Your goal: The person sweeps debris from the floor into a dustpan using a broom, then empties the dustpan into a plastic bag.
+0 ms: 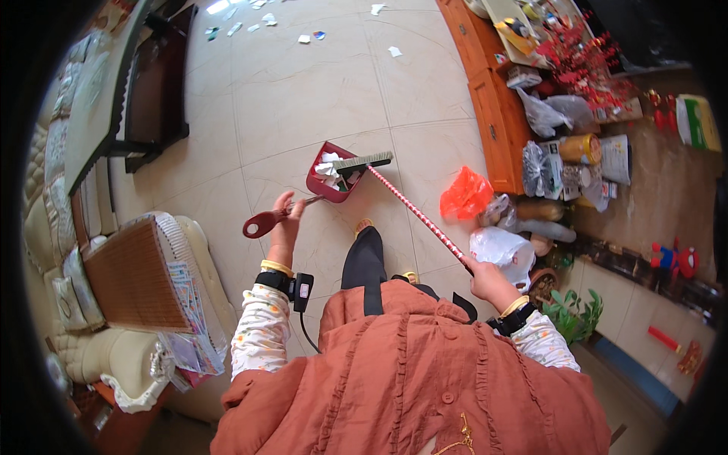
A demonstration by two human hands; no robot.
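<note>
My left hand is closed around the handle of a dark red dustpan, whose pan is in front of my feet. White scraps of paper lie in the pan. In my right hand is the end of a red-and-white patterned broom handle. The broom's head, with pale bristles on a dark base, lies across the right part of the pan, its bristles facing away from me. Several more paper scraps are scattered over the tiled floor farther ahead.
On the left stand a dark-legged table and a cushioned sofa. An orange wooden cabinet lines the right side. Near it are a red plastic bag, a white plastic bag and a potted plant.
</note>
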